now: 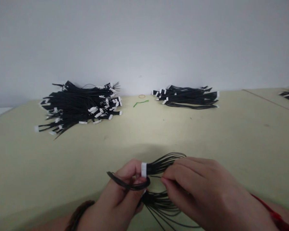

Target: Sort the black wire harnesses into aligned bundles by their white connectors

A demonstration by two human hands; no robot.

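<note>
So, L hand point(118, 195) & R hand point(204, 189) both grasping black wire bundle point(162, 163) w/ white connector point(144, 169).

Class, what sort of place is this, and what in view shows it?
Probably an electronics assembly workshop. A large heap and a smaller heap of black wires with white connectors lie on a pale green work table, while the left hand and right hand hold a bundle of the same wires.

Plain pale grey wall point(144, 38), pale olive tabletop point(231, 134) (seam toward the right point(267, 100)), soft even light
</note>
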